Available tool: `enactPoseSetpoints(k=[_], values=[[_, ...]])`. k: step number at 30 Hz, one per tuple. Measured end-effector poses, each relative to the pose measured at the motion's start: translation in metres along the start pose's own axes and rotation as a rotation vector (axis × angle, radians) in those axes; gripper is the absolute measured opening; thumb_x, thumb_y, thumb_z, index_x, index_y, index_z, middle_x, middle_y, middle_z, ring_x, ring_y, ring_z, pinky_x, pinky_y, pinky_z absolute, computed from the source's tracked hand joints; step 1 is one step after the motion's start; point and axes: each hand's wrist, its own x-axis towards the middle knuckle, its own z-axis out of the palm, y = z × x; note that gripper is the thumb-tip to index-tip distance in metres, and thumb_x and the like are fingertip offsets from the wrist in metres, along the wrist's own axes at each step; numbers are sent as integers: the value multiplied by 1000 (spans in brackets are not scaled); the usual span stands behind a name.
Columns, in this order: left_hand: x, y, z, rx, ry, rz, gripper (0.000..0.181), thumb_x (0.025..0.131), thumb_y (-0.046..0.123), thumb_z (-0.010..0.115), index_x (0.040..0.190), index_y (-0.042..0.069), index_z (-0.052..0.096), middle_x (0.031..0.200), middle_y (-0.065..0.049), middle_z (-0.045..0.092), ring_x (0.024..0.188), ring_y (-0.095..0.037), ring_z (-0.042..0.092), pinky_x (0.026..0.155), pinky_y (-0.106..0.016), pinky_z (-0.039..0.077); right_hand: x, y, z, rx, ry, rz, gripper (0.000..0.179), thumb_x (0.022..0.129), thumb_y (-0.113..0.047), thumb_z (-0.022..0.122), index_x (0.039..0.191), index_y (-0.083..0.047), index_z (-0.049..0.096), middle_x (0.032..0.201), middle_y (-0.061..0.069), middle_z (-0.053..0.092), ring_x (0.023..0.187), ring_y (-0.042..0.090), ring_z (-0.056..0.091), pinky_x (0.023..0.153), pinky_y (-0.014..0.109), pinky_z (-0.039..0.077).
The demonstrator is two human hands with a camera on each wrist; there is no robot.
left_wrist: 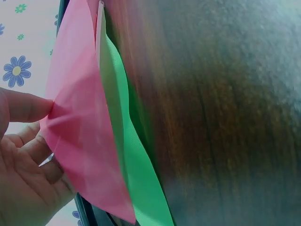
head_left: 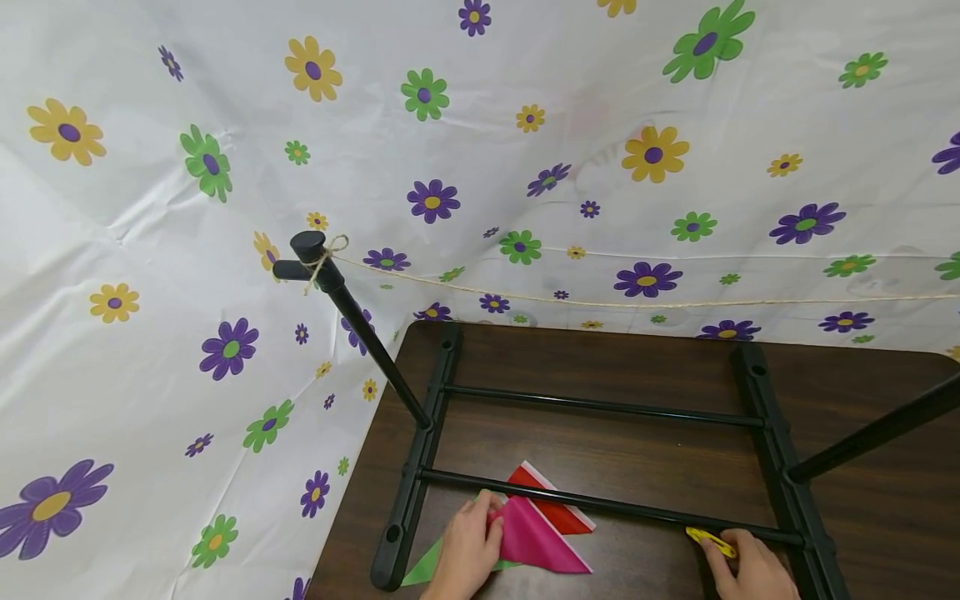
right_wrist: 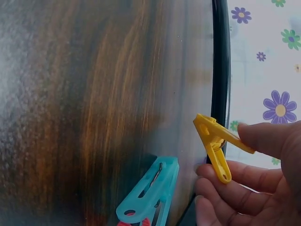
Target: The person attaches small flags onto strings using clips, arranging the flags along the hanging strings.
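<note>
My left hand (head_left: 467, 546) pinches a pink triangular piece (head_left: 538, 537) by its edge, thumb on one side. Beneath the pink piece lies a green piece (left_wrist: 141, 174), its edge showing in the left wrist view. A red triangle with a white border (head_left: 547, 500) lies behind, partly under the black bar. At the right, my right hand (head_left: 752, 567) holds a yellow clothespin (head_left: 710, 542) between thumb and fingers. The right wrist view has this yellow clothespin (right_wrist: 212, 143) with its handles spread apart. A teal clothespin (right_wrist: 149, 190) lies on the table near that hand, with something red under it.
A black frame with crossbars (head_left: 600, 404) lies on the dark wooden table (head_left: 600, 358). A post (head_left: 367, 333) rises at its left, another post (head_left: 885, 429) at the right. Twine (head_left: 525, 297) tied to the left post stretches rightward before a flowered sheet (head_left: 465, 150).
</note>
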Motion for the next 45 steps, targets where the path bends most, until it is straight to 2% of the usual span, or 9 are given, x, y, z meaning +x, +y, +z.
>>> enactPoseSetpoints(k=[3,8,14,21,24,29,33,40,45], values=[[0,0,0,-26,0,-3,15,92,7,72,102,11,63,78,6,62,66,-5,53,55,-26,41,-3,-2,-1,16,50,-17,39,96,-22,73,100,15,61,77,13,60,67,26,58,61,44,50],[-2,0,-1,-46,5,3,20,92,7,71,110,10,62,78,5,63,63,-4,53,52,-25,40,-7,-2,1,31,161,-65,41,90,-21,80,99,15,63,78,16,60,67,29,58,59,43,49],[-2,2,-1,-58,-7,-21,26,92,5,70,115,11,60,79,4,62,63,-4,52,52,-25,40,-8,0,5,48,225,-76,40,89,-21,81,98,15,64,77,17,60,69,31,58,60,44,50],[-1,3,0,-35,-20,-60,27,91,8,74,114,9,62,82,2,65,66,-6,56,55,-28,43,-7,-1,5,38,191,-44,48,82,-20,88,99,16,61,76,17,59,67,29,58,58,44,50],[0,4,1,-20,-39,-92,28,90,13,77,114,8,65,87,1,68,71,-8,58,60,-30,47,-7,-2,5,47,181,-27,48,81,-20,88,99,16,62,75,16,59,66,28,58,56,41,50],[2,6,1,-26,-78,-126,24,87,15,81,107,10,70,84,4,66,71,-8,55,62,-29,48,-7,-3,4,55,165,-8,47,81,-21,88,97,15,62,74,15,59,65,26,58,55,37,48],[1,6,1,-42,-85,-114,18,86,14,82,100,12,69,79,9,62,68,-6,51,59,-27,45,-7,-5,3,54,151,4,46,82,-22,86,96,15,62,75,15,60,66,27,58,55,38,48],[-2,3,1,-58,-102,-48,17,86,10,78,94,16,65,69,14,50,60,-3,43,52,-25,38,-10,-5,2,47,175,-23,44,86,-24,83,95,14,63,74,15,60,65,27,58,55,37,48],[-3,4,1,-94,-149,-70,16,87,8,74,89,18,61,64,14,47,56,-2,42,49,-23,37,-10,-4,2,45,165,-28,43,92,-27,78,95,14,63,71,12,59,63,25,58,55,36,47]])
